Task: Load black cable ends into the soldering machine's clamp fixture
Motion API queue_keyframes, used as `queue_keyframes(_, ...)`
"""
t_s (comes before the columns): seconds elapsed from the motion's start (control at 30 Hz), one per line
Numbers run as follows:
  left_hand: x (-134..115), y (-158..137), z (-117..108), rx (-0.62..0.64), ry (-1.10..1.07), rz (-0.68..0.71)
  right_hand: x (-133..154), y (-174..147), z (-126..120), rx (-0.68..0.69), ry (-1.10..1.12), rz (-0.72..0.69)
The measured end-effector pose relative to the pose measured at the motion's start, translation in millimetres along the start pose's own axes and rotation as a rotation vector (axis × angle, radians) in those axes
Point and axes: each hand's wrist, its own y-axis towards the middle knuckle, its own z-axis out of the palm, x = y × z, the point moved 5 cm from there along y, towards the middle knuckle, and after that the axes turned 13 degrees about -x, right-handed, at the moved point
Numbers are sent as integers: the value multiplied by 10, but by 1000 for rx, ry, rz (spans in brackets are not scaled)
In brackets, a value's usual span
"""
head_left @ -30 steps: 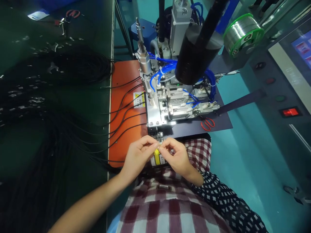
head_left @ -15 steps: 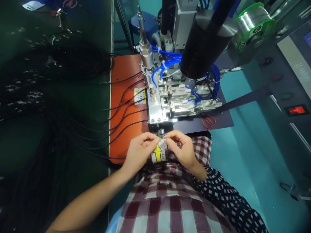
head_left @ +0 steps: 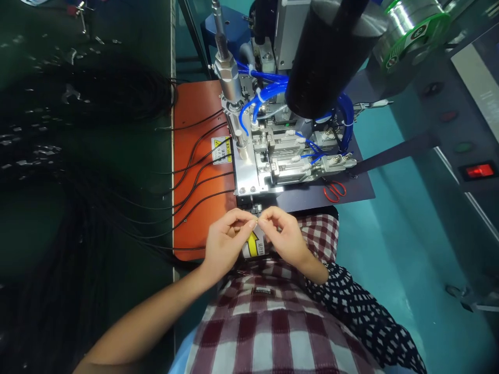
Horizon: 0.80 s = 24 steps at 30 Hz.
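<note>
Teal floor [head_left: 393, 259], extending past the right edge of the machine [head_left: 245, 174]. Orange board [head_left: 200, 218], bordering the machine's left edge. Left hand [head_left: 226, 240] and right hand [head_left: 284, 236], just before the near edge: each thumb and forefinger pinched together on a black cable [head_left: 191, 249], crossing the board's left edge; its tip is mostly hidden.

We record: our left hand [head_left: 226, 240] and right hand [head_left: 284, 236], pinched together on a tiny piece [head_left: 257, 221], kind indiscernible, above a yellow-arrow label [head_left: 253, 247]; black cables [head_left: 210, 196] across an orange board [head_left: 195, 104]; red-handled scissors [head_left: 335, 191]; green-flanged solder wire spool [head_left: 419, 36].
</note>
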Motion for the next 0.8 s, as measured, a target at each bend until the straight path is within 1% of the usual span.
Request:
queue_keyframes(0.07,-13,2,12,39,23,75,-60,3,20,58,98,115)
queue_keyframes(0.1,-11,4,22,76,42,87,-77,7,16,73,120,145)
queue_keyframes(0.17,5,11,36,156,98,69,-97,26,-14,84,125,171)
queue_keyframes(0.2,9,20,30,179,141,67,-105,44,-36,79,118,174)
queue_keyframes(0.23,1,36,15,185,200,95,-116,68,-60,67,107,175)
queue_keyframes(0.27,-22,57,-5,175,276,162,-132,98,-82,52,97,177)
queue_keyframes(0.3,-54,80,-25,158,364,262,-154,133,-99,38,88,180)
queue_keyframes(0.4,-118,139,-51,125,602,600,-262,246,-108,9,74,196)
queue_keyframes(0.47,-89,177,-57,140,674,723,-345,305,-90,9,72,211)
queue_keyframes(0.6,2,221,-66,187,745,846,-427,355,-69,7,74,217)
queue_keyframes(0.7,29,230,-63,211,808,902,-417,362,-71,-1,76,211)
queue_keyframes(0.8,21,233,-58,202,849,945,-412,371,-67,-2,75,215)
